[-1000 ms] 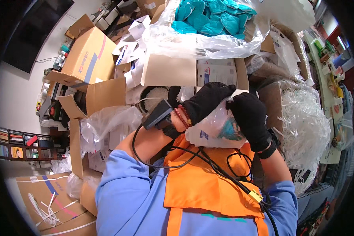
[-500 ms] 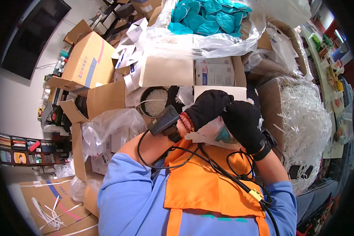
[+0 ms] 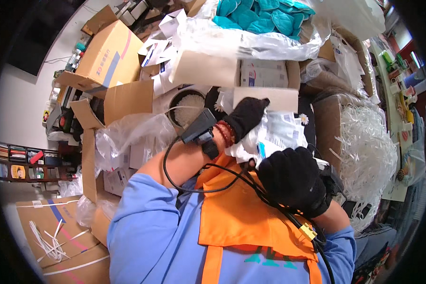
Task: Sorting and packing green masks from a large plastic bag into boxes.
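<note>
A white printed plastic packet (image 3: 285, 132) lies crumpled in front of my chest, with a patch of blue near its lower left. My black-gloved left hand (image 3: 247, 117) is closed on the packet's upper left edge. Lower and to the right, my gloved right hand (image 3: 292, 180) is curled into a fist beside the packet's lower edge. What its fingers hold, if anything, is hidden. Just beyond both hands stands an open carton (image 3: 292, 75) with white printed packs inside and its near flap folded toward me.
Teal pads (image 3: 265, 19) fill a plastic-lined box at the far side. White shredded strips (image 3: 367, 146) heap up at right. A round tub of white pellets (image 3: 189, 109) sits left of my left hand. Cartons crowd the left; black cables (image 3: 255, 189) cross my orange apron.
My hands were together over the packet; now the right has come down toward my chest while the left stays above. More of the packet's printed face shows, and the whole view has shifted slightly.
</note>
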Motion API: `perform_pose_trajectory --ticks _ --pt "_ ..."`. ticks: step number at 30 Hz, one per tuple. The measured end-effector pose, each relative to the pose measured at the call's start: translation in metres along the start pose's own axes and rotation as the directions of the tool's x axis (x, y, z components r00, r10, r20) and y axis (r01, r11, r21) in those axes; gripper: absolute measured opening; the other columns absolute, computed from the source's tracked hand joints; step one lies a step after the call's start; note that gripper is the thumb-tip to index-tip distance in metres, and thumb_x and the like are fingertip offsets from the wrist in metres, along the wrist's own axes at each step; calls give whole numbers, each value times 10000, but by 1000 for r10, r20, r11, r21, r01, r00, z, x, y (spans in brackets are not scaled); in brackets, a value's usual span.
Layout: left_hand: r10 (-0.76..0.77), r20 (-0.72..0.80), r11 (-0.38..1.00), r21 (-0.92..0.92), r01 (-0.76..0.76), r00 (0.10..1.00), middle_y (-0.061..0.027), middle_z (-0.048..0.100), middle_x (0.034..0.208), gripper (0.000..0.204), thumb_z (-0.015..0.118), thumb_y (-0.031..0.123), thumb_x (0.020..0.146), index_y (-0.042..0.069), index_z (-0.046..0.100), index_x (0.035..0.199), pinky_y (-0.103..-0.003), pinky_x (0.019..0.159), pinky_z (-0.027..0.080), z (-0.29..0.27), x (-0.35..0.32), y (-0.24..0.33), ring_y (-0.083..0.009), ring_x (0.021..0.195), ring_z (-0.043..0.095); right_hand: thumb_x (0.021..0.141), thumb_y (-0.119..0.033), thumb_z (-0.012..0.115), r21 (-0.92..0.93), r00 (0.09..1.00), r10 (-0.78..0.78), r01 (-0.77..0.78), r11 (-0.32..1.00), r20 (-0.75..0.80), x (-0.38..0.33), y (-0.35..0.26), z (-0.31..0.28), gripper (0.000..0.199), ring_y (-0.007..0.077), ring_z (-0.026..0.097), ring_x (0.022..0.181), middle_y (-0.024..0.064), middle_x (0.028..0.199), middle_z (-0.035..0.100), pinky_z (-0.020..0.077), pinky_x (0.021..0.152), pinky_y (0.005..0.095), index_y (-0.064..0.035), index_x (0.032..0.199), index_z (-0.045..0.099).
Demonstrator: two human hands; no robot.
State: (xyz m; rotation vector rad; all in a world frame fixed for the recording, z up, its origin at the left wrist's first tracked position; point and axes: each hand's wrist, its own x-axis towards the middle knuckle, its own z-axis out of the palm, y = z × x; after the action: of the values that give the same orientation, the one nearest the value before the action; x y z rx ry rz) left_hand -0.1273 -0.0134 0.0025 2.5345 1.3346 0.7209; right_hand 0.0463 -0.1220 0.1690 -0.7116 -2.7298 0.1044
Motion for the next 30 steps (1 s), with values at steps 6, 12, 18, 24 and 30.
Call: perform_pose_trajectory --ticks 6,12,18,24,30 --pt "97 -77 947 313 -69 992 -96 596 720 183 519 178 871 64 624 969 -391 549 476 -11 -6 3 -259 655 614 712 -278 631 -66 995 83 -79 995 63 -6 -7 -20 136 224 548 538 46 604 545 366 469 380 -148 672 640" --pt "306 -204 950 134 -283 930 -137 625 1094 327 625 214 838 68 604 1130 -366 842 511 -77 30 -2 -321 985 624 788 -340 648 -203 923 383 -384 901 -47 23 44 -10 301 267 616 592 109 613 607 458 543 402 -104 603 668" --pt "132 165 871 -489 -35 977 -128 646 1093 539 778 221 736 81 566 1212 -348 887 480 -112 68 40 -257 1012 623 754 -296 712 -36 870 375 -407 913 -321 46 112 -4 233 307 626 681 130 721 623 487 609 399 -85 850 684" --pt "-287 192 354 -889 290 939 -80 668 991 389 761 109 757 7 616 1103 -282 810 506 -96 86 -5 -125 904 613 646 -124 819 299 584 436 -321 899 -684 36 165 -22 684 228 605 962 126 1103 596 495 867 325 -22 1246 506" --pt "-326 213 215 -932 291 921 -98 648 1049 439 739 159 781 1 572 1154 -285 827 497 -69 85 -19 -156 922 610 811 -56 668 845 565 813 -496 200 139 -8 158 47 356 138 611 768 61 935 641 503 660 266 6 1139 545"
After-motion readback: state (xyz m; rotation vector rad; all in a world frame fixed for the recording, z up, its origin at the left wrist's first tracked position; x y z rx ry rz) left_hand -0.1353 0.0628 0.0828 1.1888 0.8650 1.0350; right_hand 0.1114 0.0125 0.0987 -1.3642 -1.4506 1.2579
